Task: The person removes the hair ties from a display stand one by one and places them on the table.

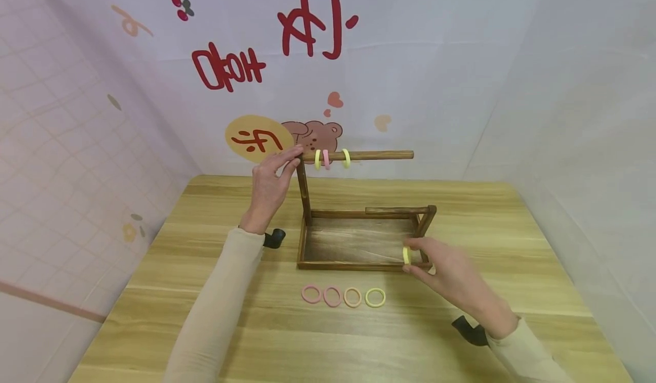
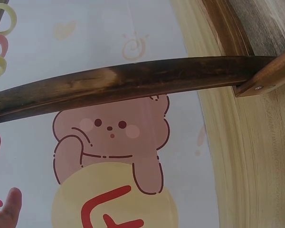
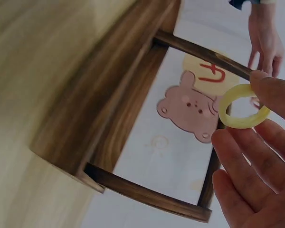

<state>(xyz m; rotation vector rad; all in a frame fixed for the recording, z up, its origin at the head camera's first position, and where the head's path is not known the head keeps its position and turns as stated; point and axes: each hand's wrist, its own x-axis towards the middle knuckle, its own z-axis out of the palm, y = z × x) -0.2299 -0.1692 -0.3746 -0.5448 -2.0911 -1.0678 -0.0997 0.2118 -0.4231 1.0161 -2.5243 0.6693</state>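
Note:
My left hand (image 1: pixel 270 186) is at the upper left corner of a wooden rack, fingertips right at the top of the tall post (image 1: pixel 304 192). In the left wrist view its thumb (image 2: pixel 10 209) shows apart from the post. Two yellow rings and a pink ring (image 1: pixel 326 159) hang on the rack's upper rod (image 1: pixel 384 155). My right hand (image 1: pixel 456 272) pinches a yellow ring (image 3: pixel 244 122) between thumb and fingers, over the right front of the rack's base (image 1: pixel 353 266). In the right wrist view the ring's hole faces the camera.
A shorter rod (image 1: pixel 394 210) stands low on the rack's right side, its free end pointing left. In front of the base lie two pink rings (image 1: pixel 332 296), an orange ring (image 1: pixel 352 297) and a yellow-green ring (image 1: pixel 375 297) in a row. A printed cloth (image 1: pixel 420 75) hangs behind the table.

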